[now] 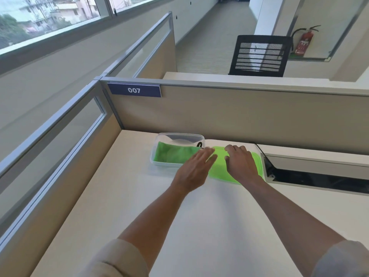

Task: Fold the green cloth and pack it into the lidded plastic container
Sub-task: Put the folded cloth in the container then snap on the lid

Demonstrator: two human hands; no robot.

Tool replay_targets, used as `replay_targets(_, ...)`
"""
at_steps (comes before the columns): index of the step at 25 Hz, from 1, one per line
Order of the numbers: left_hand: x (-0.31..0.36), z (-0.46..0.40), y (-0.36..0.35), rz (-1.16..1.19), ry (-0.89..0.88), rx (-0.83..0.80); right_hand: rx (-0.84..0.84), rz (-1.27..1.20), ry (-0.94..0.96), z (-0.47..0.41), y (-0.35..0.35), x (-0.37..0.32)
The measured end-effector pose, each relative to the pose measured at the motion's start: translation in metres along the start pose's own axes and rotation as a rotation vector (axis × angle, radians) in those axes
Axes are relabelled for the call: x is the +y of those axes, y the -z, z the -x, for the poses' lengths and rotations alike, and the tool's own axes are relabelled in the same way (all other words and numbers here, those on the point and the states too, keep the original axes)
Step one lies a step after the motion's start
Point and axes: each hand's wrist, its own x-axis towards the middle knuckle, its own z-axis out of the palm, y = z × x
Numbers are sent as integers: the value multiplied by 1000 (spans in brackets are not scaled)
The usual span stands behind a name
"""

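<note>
Packing looks done: folded green microfibre cloth [175, 154] lies inside the clear rectangular plastic container [159, 137], flat against its floor, filling most of the near half. A small black item [199, 145] sits at the container's right inner wall, can't tell what it is. Container is open on top. Its flat bright-green plastic lid [221, 170] lies on the white desk top [179, 226], just right of the container, touching or nearly touching its right wall.

What's left, judging from this: pick the lid up, seat it on the container, press it shut.

Left hand [194, 169] reaches forward, palm down, fingers [208, 154] straight and slightly spread, tips over the container's near-right corner and the lid's left edge; holds nothing. Right hand [240, 163] is over the lid, right of the container, palm down, fingers [231, 148] curled downward toward the lid's far edge; whether they already grip the edge or just rest on it, cannot tell. Both forearms extended, sleeves pushed up
</note>
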Motion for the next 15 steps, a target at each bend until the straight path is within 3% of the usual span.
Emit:
replay_targets(3,24,9,-23,56,-27,-78,-75,38,-51,20,-4,23)
replay_targets(8,51,8,-49,85,94,-180,-161,98,-58,47,-9,57)
replay_targets(15,62,-5,-56,-160,240,-282,-254,132,-68,64,-23,79)
